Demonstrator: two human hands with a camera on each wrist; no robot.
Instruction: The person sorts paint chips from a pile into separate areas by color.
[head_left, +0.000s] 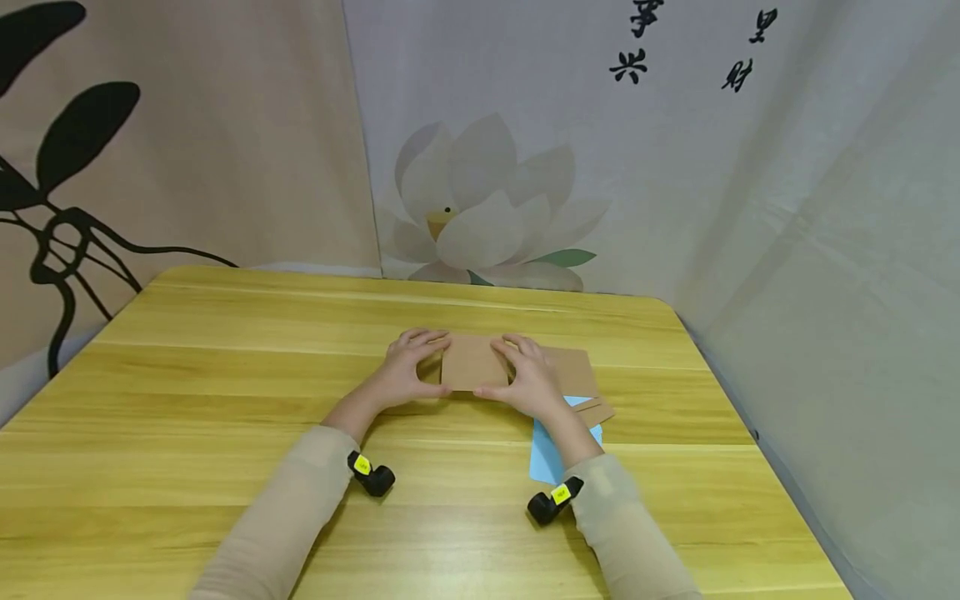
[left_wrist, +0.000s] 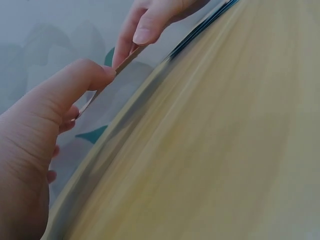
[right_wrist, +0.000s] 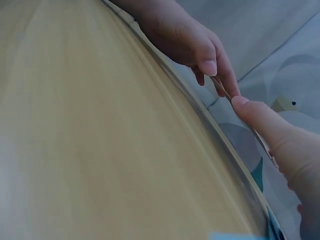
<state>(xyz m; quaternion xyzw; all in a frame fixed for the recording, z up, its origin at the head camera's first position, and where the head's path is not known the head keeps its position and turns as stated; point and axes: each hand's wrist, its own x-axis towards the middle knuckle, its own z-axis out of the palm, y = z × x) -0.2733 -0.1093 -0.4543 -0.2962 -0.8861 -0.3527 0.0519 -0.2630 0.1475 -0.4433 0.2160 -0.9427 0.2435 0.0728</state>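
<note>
A thin brown card [head_left: 474,363] is held between my two hands over the far middle of the table. My left hand [head_left: 405,372] grips its left side, thumb at the near edge and fingers at the far edge. On the other side my right hand [head_left: 531,379] holds it the same way. Seen edge-on in the left wrist view, the card [left_wrist: 129,60] is a slim strip raised above the tabletop. The right wrist view also shows the card [right_wrist: 254,131] thin, running from one hand to the other.
Beside and partly under my right forearm lie more brown cards [head_left: 572,371] and blue sheets [head_left: 546,454], overlapping on the wooden table [head_left: 225,467]. A printed curtain [head_left: 510,75] hangs behind the far edge. Each sleeve cuff carries a small black camera [head_left: 371,475].
</note>
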